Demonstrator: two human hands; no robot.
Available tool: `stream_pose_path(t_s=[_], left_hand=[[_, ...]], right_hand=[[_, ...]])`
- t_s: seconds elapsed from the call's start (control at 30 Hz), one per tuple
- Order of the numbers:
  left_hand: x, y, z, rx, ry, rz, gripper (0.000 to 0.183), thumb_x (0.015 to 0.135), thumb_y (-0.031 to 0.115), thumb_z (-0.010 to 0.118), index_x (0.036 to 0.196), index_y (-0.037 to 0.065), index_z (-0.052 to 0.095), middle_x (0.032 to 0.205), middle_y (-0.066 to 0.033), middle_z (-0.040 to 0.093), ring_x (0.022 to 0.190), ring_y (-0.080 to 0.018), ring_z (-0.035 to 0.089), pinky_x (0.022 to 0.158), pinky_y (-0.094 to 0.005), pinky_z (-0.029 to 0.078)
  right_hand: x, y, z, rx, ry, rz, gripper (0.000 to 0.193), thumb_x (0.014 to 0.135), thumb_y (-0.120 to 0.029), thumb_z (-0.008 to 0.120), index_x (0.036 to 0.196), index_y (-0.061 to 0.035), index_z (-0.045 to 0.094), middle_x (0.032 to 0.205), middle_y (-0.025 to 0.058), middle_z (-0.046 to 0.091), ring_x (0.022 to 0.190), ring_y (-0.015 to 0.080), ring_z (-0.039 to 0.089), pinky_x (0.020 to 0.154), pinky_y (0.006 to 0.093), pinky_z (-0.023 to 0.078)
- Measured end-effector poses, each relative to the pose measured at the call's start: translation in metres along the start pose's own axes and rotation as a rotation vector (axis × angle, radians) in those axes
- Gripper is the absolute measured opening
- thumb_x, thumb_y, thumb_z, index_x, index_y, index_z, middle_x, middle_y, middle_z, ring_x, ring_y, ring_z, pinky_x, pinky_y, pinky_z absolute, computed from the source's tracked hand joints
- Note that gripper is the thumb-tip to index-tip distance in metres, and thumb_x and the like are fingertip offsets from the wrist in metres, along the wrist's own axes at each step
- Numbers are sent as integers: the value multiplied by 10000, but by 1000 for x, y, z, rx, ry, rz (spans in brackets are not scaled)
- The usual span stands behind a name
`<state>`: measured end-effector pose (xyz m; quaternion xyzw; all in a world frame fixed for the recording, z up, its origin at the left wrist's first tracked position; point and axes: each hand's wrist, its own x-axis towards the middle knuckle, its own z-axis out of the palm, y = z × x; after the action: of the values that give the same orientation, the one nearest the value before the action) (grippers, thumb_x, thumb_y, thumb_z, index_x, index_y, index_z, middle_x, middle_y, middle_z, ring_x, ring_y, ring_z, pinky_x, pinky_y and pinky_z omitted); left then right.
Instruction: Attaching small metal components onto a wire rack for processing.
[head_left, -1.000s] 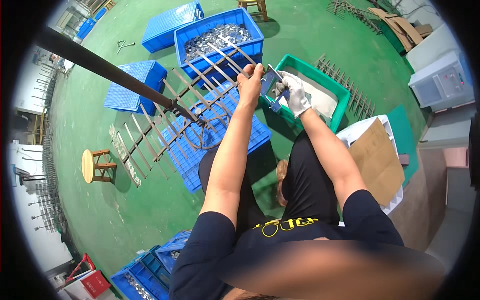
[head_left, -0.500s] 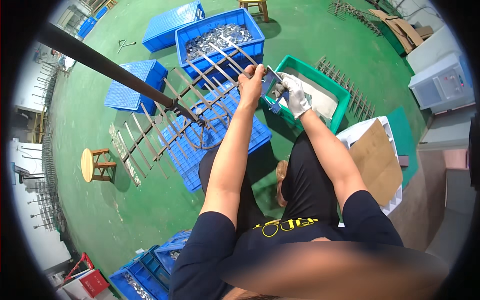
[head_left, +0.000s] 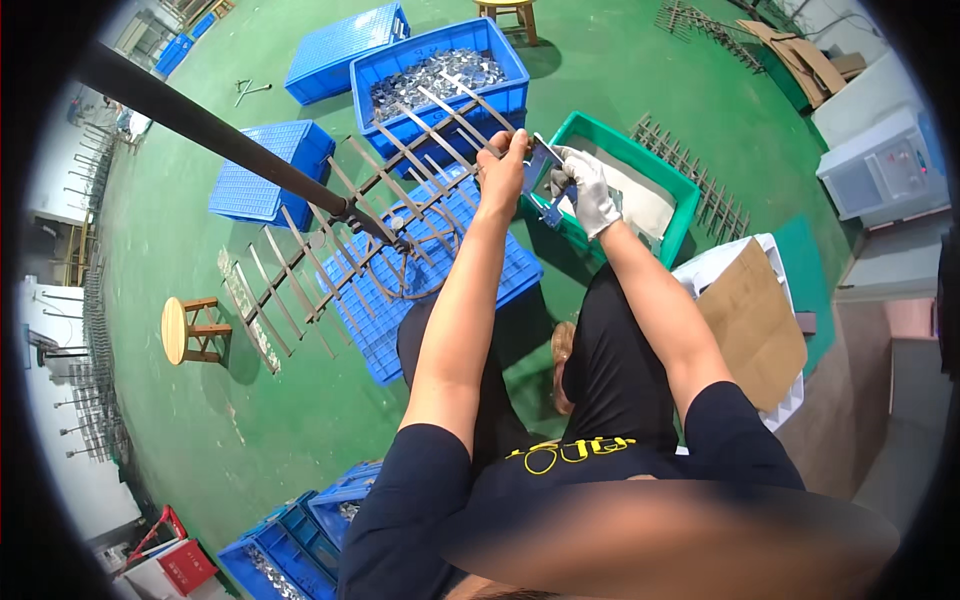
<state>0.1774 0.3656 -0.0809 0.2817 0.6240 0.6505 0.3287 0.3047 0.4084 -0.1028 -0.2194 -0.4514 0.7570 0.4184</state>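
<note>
My left hand, bare, is closed around the far right end of a metal hanging rack with many thin cross prongs. In a white glove, my right hand pinches a small bluish, shiny metal piece beside that rack end. The fingers hide much of the piece, so its exact shape and whether it touches the rack cannot be told. The rack leans across a blue crate and meets a dark pole coming down from the upper left.
Behind the rack stands a blue bin full of small metal parts. A green tub with a pale lining sits under my right hand. Wooden stool at left, cardboard sheet at right, more racks on the floor.
My right hand has shifted very slightly beside the rack end. My left hand and the rack hold their place.
</note>
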Motion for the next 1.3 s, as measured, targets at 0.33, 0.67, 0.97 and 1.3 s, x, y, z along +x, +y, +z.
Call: stream_pose_path(t_s=[0.33, 0.67, 0.97, 1.3], left_hand=[[0, 0, 0, 7, -2, 6, 323, 842, 277, 518, 865, -25, 629, 813, -94, 634, 735, -170, 549, 700, -263, 425], [0, -1, 1, -9, 2, 1, 318, 841, 273, 516, 857, -23, 631, 791, -87, 627, 729, -164, 547, 697, -259, 425], [-1, 1, 0, 1, -4, -9, 314, 836, 278, 514, 844, -10, 639, 768, -76, 625, 708, -161, 541, 679, -254, 426], [-2, 4, -1, 48, -11, -26, 294, 852, 285, 531, 821, 18, 651, 770, -50, 627, 731, -128, 539, 685, -258, 403]], right_hand=[[2, 0, -1, 2, -5, 9, 295, 819, -51, 407, 1070, 46, 527, 624, 38, 483, 544, 107, 444, 518, 226, 403], [2, 2, 0, 13, -1, 4, 294, 813, -46, 408, 1064, 52, 525, 620, 34, 476, 540, 101, 432, 517, 224, 399], [0, 3, 0, 38, -1, -6, 297, 806, -32, 413, 1066, 56, 526, 626, 35, 480, 539, 98, 429, 515, 223, 398], [-1, 4, -1, -65, -22, -19, 294, 810, -30, 412, 1058, 38, 555, 672, 25, 517, 558, 77, 431, 518, 206, 386]])
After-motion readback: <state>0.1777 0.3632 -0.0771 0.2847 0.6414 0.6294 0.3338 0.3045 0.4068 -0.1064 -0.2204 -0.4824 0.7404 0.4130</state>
